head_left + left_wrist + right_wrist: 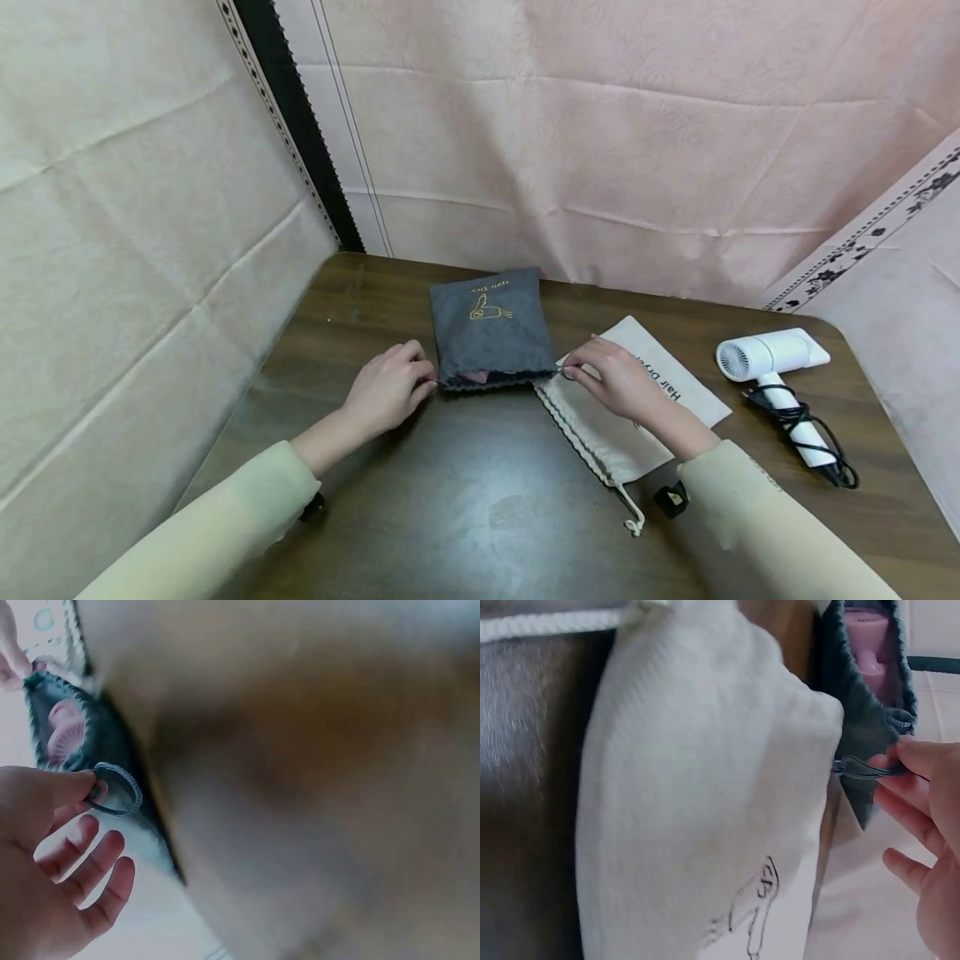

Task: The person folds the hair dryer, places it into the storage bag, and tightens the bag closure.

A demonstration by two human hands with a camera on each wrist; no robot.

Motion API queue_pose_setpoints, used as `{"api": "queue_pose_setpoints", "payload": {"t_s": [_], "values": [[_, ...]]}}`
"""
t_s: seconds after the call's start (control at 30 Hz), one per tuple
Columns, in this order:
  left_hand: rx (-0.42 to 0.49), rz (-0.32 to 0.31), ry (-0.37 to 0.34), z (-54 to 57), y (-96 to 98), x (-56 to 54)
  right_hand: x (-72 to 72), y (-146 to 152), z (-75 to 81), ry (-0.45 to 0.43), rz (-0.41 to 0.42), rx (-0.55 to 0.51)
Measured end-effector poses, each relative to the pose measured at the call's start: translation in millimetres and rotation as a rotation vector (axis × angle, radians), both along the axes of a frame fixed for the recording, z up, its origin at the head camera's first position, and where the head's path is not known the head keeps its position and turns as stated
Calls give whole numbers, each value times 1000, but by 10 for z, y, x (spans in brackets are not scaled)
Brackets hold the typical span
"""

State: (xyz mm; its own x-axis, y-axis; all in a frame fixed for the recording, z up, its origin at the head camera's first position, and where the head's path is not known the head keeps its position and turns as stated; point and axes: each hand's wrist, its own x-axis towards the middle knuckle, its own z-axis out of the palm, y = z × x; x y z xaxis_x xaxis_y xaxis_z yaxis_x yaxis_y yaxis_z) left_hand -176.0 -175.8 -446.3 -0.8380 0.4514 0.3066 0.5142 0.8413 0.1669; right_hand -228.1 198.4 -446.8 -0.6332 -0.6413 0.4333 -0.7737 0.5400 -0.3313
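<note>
A dark grey drawstring bag (pixel 491 333) printed with a gold hair dryer lies toward the back of the table, its mouth facing me. Through the partly open mouth shows a pink hair dryer (pixel 67 739), with its ribbed end visible in the left wrist view. At the mouth's left corner, my left hand (pixel 390 387) pinches a loop of the grey drawstring (pixel 137 796) between thumb and index finger, the other fingers loosely bent. My right hand (pixel 615 379) pinches the drawstring loop (pixel 859 769) at the opposite corner, above the white bag.
A white drawstring bag (pixel 600 429) marked "Hair Dryer" lies flat under my right hand, its cord (pixel 632 508) trailing forward. To the far right rests a white hair dryer (pixel 772 354) with a black cable (pixel 843 467) around its handle. Pale curtains (pixel 600 167) hang behind the wooden table (pixel 480 500).
</note>
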Motion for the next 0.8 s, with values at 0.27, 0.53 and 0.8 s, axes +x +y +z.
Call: {"api": "queue_pose_setpoints", "payload": {"t_s": [0.27, 0.53, 0.8], "values": [[-15, -17, 96, 398, -197, -61, 30, 113, 178, 63, -20, -17], [-14, 33, 112, 620, -425, -102, 38, 311, 250, 95, -64, 18], [9, 166, 25, 599, -654, -161, 45, 533, 132, 11, -108, 56]]}}
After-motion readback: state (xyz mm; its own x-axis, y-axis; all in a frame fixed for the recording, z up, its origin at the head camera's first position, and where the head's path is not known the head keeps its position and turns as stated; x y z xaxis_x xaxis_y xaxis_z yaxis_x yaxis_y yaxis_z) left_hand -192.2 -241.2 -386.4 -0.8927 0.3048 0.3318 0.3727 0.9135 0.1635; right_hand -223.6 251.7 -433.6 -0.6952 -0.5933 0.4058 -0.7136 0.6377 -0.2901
